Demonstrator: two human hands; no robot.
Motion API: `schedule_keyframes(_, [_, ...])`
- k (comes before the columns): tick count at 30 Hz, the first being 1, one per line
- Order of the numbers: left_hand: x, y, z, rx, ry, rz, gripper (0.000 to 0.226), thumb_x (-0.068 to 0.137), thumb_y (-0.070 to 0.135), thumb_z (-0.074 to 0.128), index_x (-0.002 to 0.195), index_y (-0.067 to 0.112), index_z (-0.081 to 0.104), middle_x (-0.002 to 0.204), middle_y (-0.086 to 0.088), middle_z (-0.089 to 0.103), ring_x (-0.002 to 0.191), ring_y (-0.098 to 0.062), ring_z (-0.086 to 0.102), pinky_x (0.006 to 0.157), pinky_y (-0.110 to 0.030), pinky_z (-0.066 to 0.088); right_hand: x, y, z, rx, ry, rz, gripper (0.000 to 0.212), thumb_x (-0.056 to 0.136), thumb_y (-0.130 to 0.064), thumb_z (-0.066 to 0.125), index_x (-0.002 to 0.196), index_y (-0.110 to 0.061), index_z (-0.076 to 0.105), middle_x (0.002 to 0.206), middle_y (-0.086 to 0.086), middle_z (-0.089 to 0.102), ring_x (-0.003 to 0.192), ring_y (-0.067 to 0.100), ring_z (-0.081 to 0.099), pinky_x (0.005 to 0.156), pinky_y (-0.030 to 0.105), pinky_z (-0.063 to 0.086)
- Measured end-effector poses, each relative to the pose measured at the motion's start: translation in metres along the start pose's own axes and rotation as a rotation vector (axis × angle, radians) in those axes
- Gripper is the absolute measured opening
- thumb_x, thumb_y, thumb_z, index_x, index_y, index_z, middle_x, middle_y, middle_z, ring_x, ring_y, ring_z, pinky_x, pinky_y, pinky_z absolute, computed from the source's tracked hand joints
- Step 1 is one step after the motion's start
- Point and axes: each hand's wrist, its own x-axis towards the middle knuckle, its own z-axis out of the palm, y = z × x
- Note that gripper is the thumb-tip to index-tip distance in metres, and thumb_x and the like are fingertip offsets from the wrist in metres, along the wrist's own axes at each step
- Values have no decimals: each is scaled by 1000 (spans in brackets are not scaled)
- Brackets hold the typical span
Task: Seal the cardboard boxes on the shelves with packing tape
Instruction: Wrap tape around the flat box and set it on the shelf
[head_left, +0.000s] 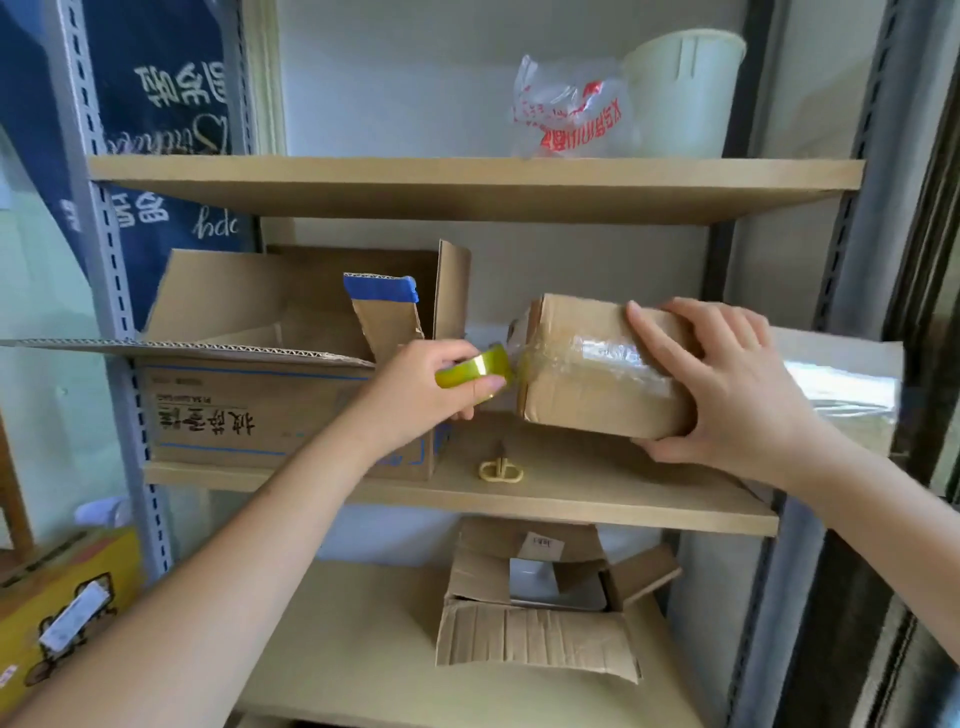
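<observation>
A small cardboard box (582, 374), wrapped in clear tape, is tilted and lifted above the middle shelf (571, 499). My right hand (727, 384) grips its right end, fingers over the top and thumb underneath. A yellowish roll of packing tape (475, 370) is pinched in my left hand (426, 395), right at the box's left end. A clear strip runs from the roll onto the box. A large open cardboard box (249, 405) with raised flaps stands on the same shelf to the left. Another open box (540, 597) sits on the lower shelf.
A small yellow clip-like object (501, 472) lies on the middle shelf under the held box. The top shelf (467, 176) holds a plastic bag (566, 111) and a white bucket (685, 93). A flat taped box (841, 384) lies at the right. A yellow carton (62, 608) stands lower left.
</observation>
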Motion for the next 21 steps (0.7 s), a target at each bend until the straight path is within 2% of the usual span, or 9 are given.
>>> schedule_keyframes(2, [-2, 28, -18, -78, 71, 37, 16, 86, 39, 73, 90, 24, 68, 74, 5, 72, 67, -7, 67, 67, -23, 52, 9, 12, -37, -25, -3, -29, 122, 62, -66, 77, 158, -34, 8, 146, 14, 32, 132, 34, 32, 110, 52, 28])
schedule_keyframes(4, [-4, 55, -34, -142, 156, 85, 18, 85, 40, 74, 95, 26, 69, 85, 10, 73, 78, -4, 68, 71, -19, 52, 16, 23, -76, -3, -24, -41, 116, 61, -73, 69, 155, -45, 6, 146, 6, 29, 132, 28, 28, 110, 47, 30])
schedule_keyframes(6, [-4, 81, -48, -213, 227, 138, 18, 86, 35, 73, 98, 22, 70, 95, 10, 73, 90, -4, 68, 76, -16, 50, 22, 29, -115, 85, -63, -18, 109, 58, -75, 60, 150, -57, 6, 145, -6, 28, 133, 20, 26, 110, 38, 28])
schedule_keyframes(9, [-5, 116, -69, -288, 265, 172, 11, 91, 29, 70, 99, 22, 73, 98, 8, 74, 95, -8, 67, 77, -21, 50, 31, 36, -161, 265, -156, -51, 101, 59, -67, 64, 145, -66, 11, 136, -20, 30, 127, 6, 30, 106, 24, 26])
schedule_keyframes(13, [-15, 138, -88, -439, 243, 133, 21, 85, 38, 65, 92, 23, 78, 95, -1, 75, 91, -20, 67, 80, -36, 46, 30, 37, -185, 512, -265, -132, 93, 66, -63, 69, 144, -64, 19, 137, -22, 39, 124, 1, 41, 105, 30, 41])
schedule_keyframes(16, [-32, 139, -90, -537, 180, 76, 28, 82, 44, 68, 90, 19, 79, 87, -11, 71, 83, -27, 62, 77, -42, 43, 16, 32, -178, 652, -337, -147, 90, 70, -59, 71, 145, -62, 22, 136, -18, 44, 122, 4, 47, 104, 35, 44])
schedule_keyframes(17, [-42, 135, -91, -539, 142, 84, 34, 80, 48, 68, 93, 18, 79, 85, -11, 69, 78, -27, 59, 71, -39, 41, 10, 29, -174, 693, -368, -151, 89, 71, -58, 71, 145, -62, 22, 132, -16, 45, 119, 5, 49, 102, 35, 45])
schedule_keyframes(19, [-69, 128, -92, -512, 43, 108, 46, 74, 55, 70, 104, 21, 77, 81, -3, 67, 67, -15, 55, 59, -24, 38, -3, 20, -163, 778, -417, -149, 87, 73, -53, 73, 145, -61, 24, 126, -17, 48, 116, 6, 50, 101, 33, 45])
schedule_keyframes(21, [-100, 120, -90, -471, -40, 97, 49, 70, 53, 77, 111, 26, 73, 90, 6, 71, 73, -7, 64, 62, -15, 46, -17, 5, -146, 870, -456, -154, 86, 76, -46, 74, 147, -56, 26, 127, -24, 48, 121, 5, 47, 102, 29, 41])
